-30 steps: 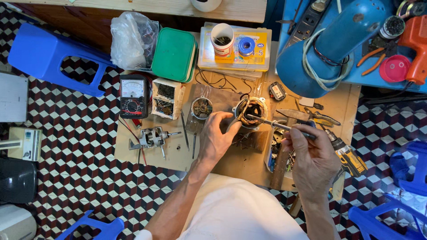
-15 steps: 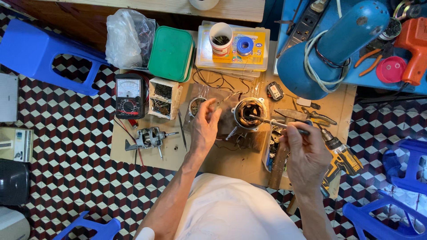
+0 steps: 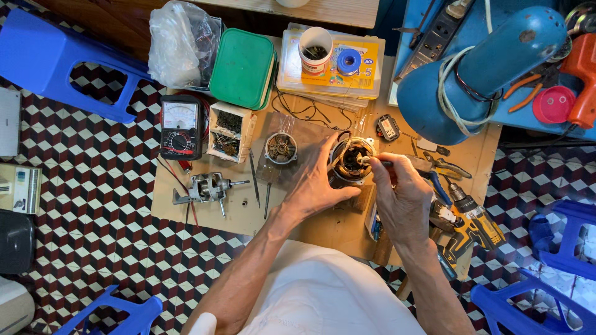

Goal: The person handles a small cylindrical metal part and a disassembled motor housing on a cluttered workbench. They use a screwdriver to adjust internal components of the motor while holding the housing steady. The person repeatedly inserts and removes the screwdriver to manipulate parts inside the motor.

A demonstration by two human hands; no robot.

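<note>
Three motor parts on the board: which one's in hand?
The copper-wound stator, rightmost: the left hand grips it while the right hand works a tool in it. The round end cap and the shafted rotor assembly lie untouched further left.

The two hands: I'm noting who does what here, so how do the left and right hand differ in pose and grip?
The left hand lies spread, cupping the round motor stator from its left side, while the right hand is curled. The left hand holds no tool; the right hand pinches a thin tool whose tip points into the stator's top. Both are bare and meet at the stator on the wooden board.
</note>
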